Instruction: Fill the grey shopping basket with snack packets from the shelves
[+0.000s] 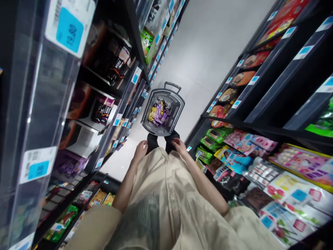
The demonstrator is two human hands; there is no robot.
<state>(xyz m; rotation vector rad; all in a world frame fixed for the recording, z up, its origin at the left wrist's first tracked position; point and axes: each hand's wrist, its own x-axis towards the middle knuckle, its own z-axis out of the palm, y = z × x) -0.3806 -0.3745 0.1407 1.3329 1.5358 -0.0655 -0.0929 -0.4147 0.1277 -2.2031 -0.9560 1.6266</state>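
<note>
I stand in a shop aisle, looking down along my beige clothes. A grey shopping basket sits on the floor just past my dark shoes. It holds purple and yellow snack packs. My left hand hangs at my side, fingers loosely curled, with nothing seen in it. My right hand also hangs low by my thigh, fingers apart, holding nothing. Both hands are a short way above and before the basket, not touching it.
Dark shelves line both sides. The left shelves carry boxed goods and blue price tags. The right shelves hold bagged snacks in green, pink and red. The pale floor runs on beyond the basket.
</note>
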